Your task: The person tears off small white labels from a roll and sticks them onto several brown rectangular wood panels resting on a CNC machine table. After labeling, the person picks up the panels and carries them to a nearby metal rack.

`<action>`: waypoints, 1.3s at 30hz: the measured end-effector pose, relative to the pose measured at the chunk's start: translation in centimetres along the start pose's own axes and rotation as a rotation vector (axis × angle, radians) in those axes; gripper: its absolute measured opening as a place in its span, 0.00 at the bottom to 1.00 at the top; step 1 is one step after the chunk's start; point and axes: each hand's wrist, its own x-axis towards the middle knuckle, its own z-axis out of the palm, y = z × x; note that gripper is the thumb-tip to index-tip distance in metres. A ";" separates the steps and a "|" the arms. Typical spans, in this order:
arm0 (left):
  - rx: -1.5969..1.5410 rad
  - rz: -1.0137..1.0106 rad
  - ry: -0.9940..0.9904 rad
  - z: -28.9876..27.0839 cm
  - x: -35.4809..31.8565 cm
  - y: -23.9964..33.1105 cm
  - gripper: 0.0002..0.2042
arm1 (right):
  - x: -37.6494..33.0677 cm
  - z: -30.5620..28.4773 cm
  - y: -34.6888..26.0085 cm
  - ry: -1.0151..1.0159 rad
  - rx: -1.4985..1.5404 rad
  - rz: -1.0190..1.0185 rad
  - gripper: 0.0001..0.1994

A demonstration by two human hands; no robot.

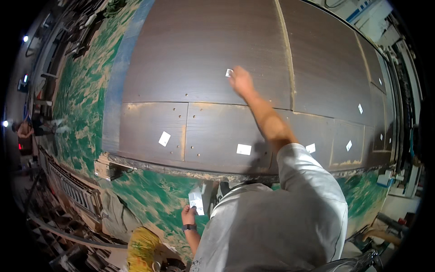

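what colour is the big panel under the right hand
The big panel is dark brown with faint grain, seen best in the head view.

I see free room over the large brown panel [190, 50], both left of the right hand [235, 79] and beyond it; the surface lies flat there. The right forearm [269, 122] cuts across the nearer panels [222, 127], so I can't sweep straight sideways past it at that level. The front edge of the desk [181, 171] lies between the left hand [189, 215] and those panels, and a small stack of pieces [104, 168] juts out by the left corner.
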 end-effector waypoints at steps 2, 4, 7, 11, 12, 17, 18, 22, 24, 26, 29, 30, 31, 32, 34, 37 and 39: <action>-0.005 0.016 -0.016 -2.6 0.9 -0.6 0.03 | -4.3 2.3 -4.4 0.350 0.075 0.023 0.27; 0.002 0.005 -0.012 -4.4 1.4 0.8 0.03 | -6.1 1.0 -7.8 0.168 0.135 0.082 0.28; 0.066 0.120 -0.040 -5.9 2.9 2.3 0.04 | -9.0 -3.3 -13.1 -0.191 0.241 -0.016 0.27; 0.191 0.297 -0.189 -7.9 5.4 2.9 0.06 | -18.6 -9.2 -24.1 -0.208 0.659 -0.275 0.19; 0.209 0.337 -0.234 -8.0 5.6 3.0 0.06 | -22.0 -9.9 -27.1 -0.252 0.711 -0.367 0.17; -0.402 0.319 -0.504 -8.3 3.1 4.3 0.07 | -37.9 -6.7 -37.7 -0.387 1.237 -0.349 0.25; -0.253 0.393 -0.486 -9.4 2.8 3.5 0.06 | -39.8 -4.2 -37.9 -0.600 1.198 -0.244 0.20; 0.408 0.667 -0.587 -12.9 4.0 1.2 0.06 | -47.2 2.1 -32.6 -0.721 0.772 -0.171 0.16; 0.539 0.618 -0.614 -15.7 6.9 -2.8 0.08 | -51.6 4.7 -27.9 -0.604 0.680 0.018 0.13; 0.397 0.211 -0.506 -19.3 10.3 -8.0 0.10 | -55.9 5.4 -24.2 -0.411 0.667 0.295 0.12; 0.775 0.157 -0.480 -28.3 15.7 -16.5 0.11 | -63.8 2.7 -21.6 -0.123 0.553 0.667 0.10; 0.924 0.122 -0.479 -30.2 15.1 -17.0 0.11 | -67.6 2.5 -21.0 -0.051 0.517 0.723 0.09; 1.017 0.091 -0.488 -32.2 14.9 -17.8 0.11 | -71.9 2.0 -20.7 -0.045 0.543 0.634 0.08; 1.096 0.065 -0.497 -33.5 14.5 -17.7 0.11 | -76.5 1.7 -21.0 -0.043 0.579 0.549 0.07; 1.179 0.040 -0.494 -34.9 14.3 -16.4 0.12 | -86.6 0.4 -24.0 -0.434 0.339 0.834 0.10; 1.194 0.067 -0.464 -32.7 14.7 -11.6 0.12 | -99.8 -2.9 -30.1 -1.344 0.489 1.351 0.16; 1.079 0.045 -0.434 -31.4 12.8 -11.5 0.13 | -114.9 -4.4 -35.3 -1.365 0.117 1.395 0.16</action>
